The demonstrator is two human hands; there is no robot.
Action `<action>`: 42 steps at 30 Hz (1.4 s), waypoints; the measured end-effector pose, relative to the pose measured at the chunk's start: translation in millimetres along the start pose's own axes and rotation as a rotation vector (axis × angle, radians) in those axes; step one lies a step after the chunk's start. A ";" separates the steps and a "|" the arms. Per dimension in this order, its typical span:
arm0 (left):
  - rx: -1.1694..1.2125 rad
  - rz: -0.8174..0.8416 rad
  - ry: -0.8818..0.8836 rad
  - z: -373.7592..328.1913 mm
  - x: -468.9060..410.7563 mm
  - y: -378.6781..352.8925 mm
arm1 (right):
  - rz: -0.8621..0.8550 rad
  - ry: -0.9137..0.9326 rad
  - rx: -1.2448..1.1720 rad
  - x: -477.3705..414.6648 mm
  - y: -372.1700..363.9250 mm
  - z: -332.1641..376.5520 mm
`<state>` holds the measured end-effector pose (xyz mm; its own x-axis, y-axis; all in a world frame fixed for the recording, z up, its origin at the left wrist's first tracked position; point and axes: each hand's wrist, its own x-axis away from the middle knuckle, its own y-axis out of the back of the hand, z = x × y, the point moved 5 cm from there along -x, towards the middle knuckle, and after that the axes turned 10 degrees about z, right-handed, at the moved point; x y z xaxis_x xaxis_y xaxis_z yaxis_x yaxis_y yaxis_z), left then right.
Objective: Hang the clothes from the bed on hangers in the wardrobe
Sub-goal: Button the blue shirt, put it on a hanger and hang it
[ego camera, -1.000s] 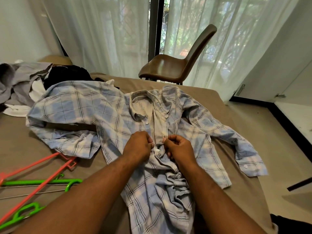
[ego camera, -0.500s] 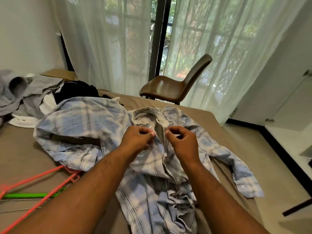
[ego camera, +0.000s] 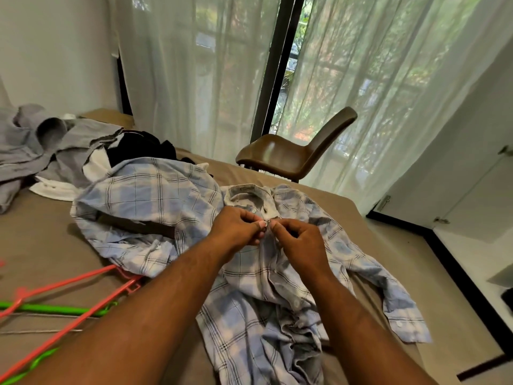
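Two hands working on one item | your left hand (ego camera: 236, 229) and right hand (ego camera: 298, 240) are pinching the front edges of the blue plaid shirt (ego camera: 155, 195) just below its collar, possibly at a button | shirt is lying spread on the bed (ego camera: 36, 245) | pink hanger (ego camera: 83, 279) and green hanger (ego camera: 55, 309) are lying beside it, to your left.

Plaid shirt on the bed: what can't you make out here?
Head view: the spot on the plaid shirt that the left hand and right hand pinch, hidden by their fingers; buttoned or not, cannot tell.
Head view: pink hanger and green hanger, cut off by the left edge.
Head view: its hem, cut off by the bottom edge.
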<state>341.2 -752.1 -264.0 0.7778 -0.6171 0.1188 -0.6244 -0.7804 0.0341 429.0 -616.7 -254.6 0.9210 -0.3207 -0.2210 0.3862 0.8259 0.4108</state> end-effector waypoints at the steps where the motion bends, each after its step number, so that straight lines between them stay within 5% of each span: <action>1: 0.000 0.008 -0.002 -0.7 0.5 0.4 | 0.002 -0.025 -0.043 0.0 1.1 -1.9; 9: -0.042 0.116 -0.025 -3.7 3.4 -2.3 | 0.087 -0.097 -0.252 3.2 2.7 -14.4; 22: -0.098 0.036 -0.020 12.0 7.5 -5.7 | 0.060 -0.073 -0.175 14.2 -5.0 -27.1; 32: -0.716 -0.062 -0.094 19.6 18.1 -26.2 | 0.072 -0.249 -0.360 38.5 -16.5 -62.2; 42: -0.842 0.030 -0.040 40.6 24.3 -48.2 | 0.006 -0.221 -0.019 54.9 -21.3 -83.5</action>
<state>393.1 -733.6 -303.0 0.7519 -0.6521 0.0970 -0.4775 -0.4372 0.7622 467.1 -613.2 -349.4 0.9127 -0.4081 -0.0188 0.3819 0.8359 0.3942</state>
